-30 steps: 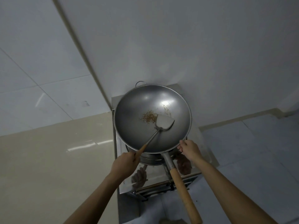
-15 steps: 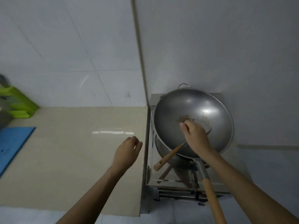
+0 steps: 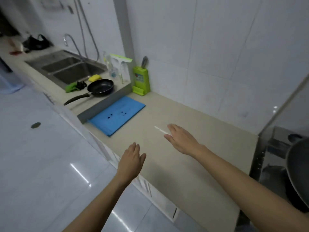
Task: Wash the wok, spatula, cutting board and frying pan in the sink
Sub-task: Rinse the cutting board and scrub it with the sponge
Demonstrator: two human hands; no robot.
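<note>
Setting: white-tiled kitchen with a beige tabletop (image 3: 192,164) running from 10 o'clock down to 4 o'clock.
Sink (image 3: 73,71): double steel basin at 10 o'clock, well apart from both hands; nothing visible inside it.
Frying pan (image 3: 100,87): black, resting on the raised ledge just beside the sink, handle pointing toward 8 o'clock. Probably light and stiff; the long handle is the natural place to take hold.
Cutting board (image 3: 117,114): blue, lying flat on the tabletop at 11 o'clock, dotted with dark specks. Likely thin, light and a little flexible; lying flat, it probably needs a fingertip under a free edge, and it may turn slippery once wet.
Left hand (image 3: 131,162): fingers straight and close together, holding nothing, hovering over the tabletop's front edge.
Right hand (image 3: 181,139): fingers extended, flat, holding nothing, above bare tabletop and nearer the board.
Wok (image 3: 299,171): only its rim shows, at 3 o'clock on the stove. Judged heavy; best carried by its handle, which is out of view.
Spatula: not in view.
</note>
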